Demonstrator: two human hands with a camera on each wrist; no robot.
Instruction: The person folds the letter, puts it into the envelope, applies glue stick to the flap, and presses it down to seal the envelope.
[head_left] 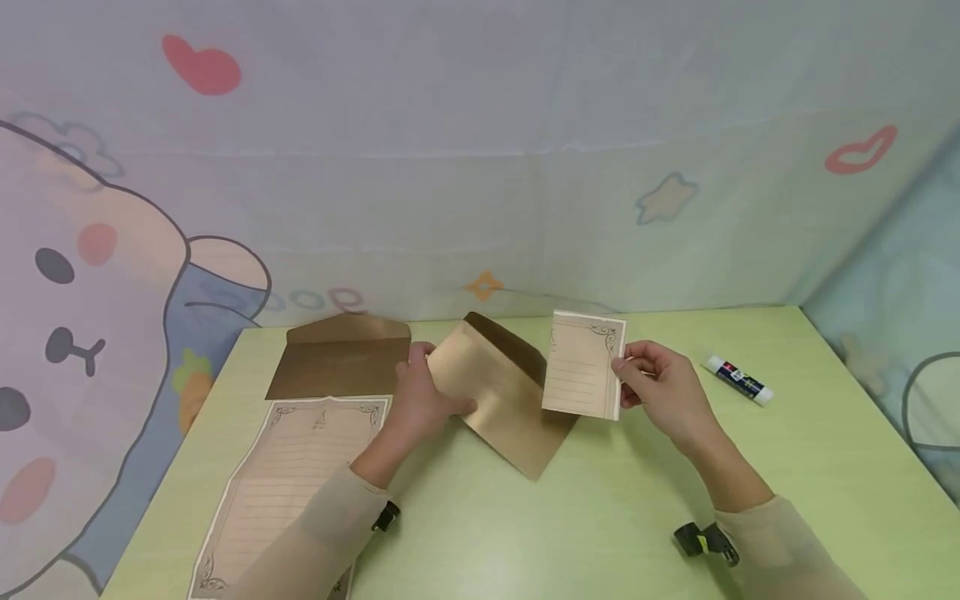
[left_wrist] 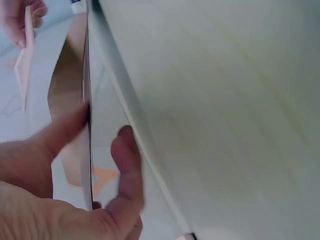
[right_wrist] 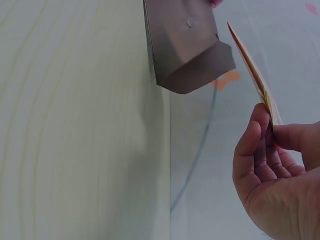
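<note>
Gripping a brown envelope by one end, the person's left hand is holding it tilted over the table. The right hand is pinching a folded lined paper between thumb and fingers, near the envelope but apart. A glue stick is lying to the right.

Left of the gold envelope, we lose part of the lined sheet behind the left sleeve and past the head view's lower edge; right of the envelope, the glue stick's print is too small for us.
</note>
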